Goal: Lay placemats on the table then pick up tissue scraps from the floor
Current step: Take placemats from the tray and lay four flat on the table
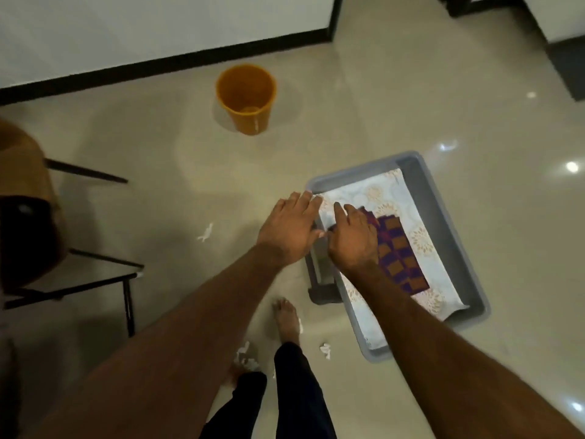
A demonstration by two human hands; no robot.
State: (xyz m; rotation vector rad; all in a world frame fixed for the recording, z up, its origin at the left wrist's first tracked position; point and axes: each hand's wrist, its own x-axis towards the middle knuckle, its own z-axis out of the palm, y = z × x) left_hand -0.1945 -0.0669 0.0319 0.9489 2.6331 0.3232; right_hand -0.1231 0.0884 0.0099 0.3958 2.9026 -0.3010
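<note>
A grey tray (443, 204) lies on the floor at the right. In it is a white floral placemat (380, 191) with a purple and orange checkered placemat (399, 258) on top. My left hand (289, 228) reaches over the tray's left rim, its straight fingers touching the white placemat's near corner. My right hand (351, 239) sits on the checkered placemat's left end with curled fingers pinching its edge. White tissue scraps lie on the floor: one to the left (205, 233), one by the tray (325, 350), one at my feet (245, 356).
An orange bucket (247, 96) stands upright near the far wall. A brown chair (28, 201) with black legs is at the left edge. A dark block (323, 289) sits against the tray's left side. My bare feet are below the hands.
</note>
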